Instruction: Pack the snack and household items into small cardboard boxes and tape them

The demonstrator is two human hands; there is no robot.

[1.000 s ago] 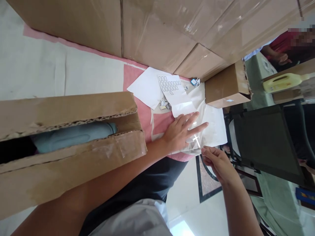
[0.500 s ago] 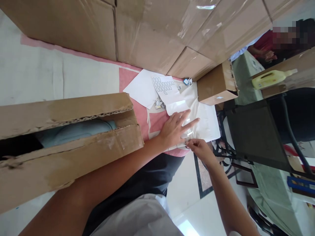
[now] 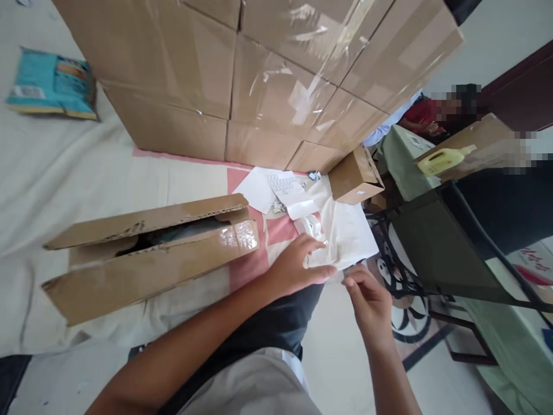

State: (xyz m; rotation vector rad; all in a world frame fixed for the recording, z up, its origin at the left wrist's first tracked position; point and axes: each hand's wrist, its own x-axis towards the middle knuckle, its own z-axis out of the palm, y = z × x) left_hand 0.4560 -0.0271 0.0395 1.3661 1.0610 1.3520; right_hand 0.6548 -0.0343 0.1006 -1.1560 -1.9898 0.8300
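My left hand (image 3: 298,263) lies on the near edge of a white plastic bag (image 3: 345,233) on the pink and white table cloth, fingers curled over the bag's edge. My right hand (image 3: 365,302) is just right of it, past the table's edge, fingers pinched together near the bag's corner; what they hold is too small to make out. Behind the bag lie white paper sheets, one a sticker sheet (image 3: 283,184) with rows of small rectangles, and a few small packets (image 3: 276,206).
An open long cardboard box (image 3: 147,253) lies at the left. A wall of taped cartons (image 3: 259,75) fills the back, with a small carton (image 3: 354,178) at its right. A teal packet (image 3: 52,83) lies far left. A black chair (image 3: 436,242), a green-clothed table with a yellow bottle (image 3: 444,159) and another person stand right.
The view has pulled back and tilted up. My left hand slid toward the bag's near edge and curled. My right hand drew slightly back from the bag.
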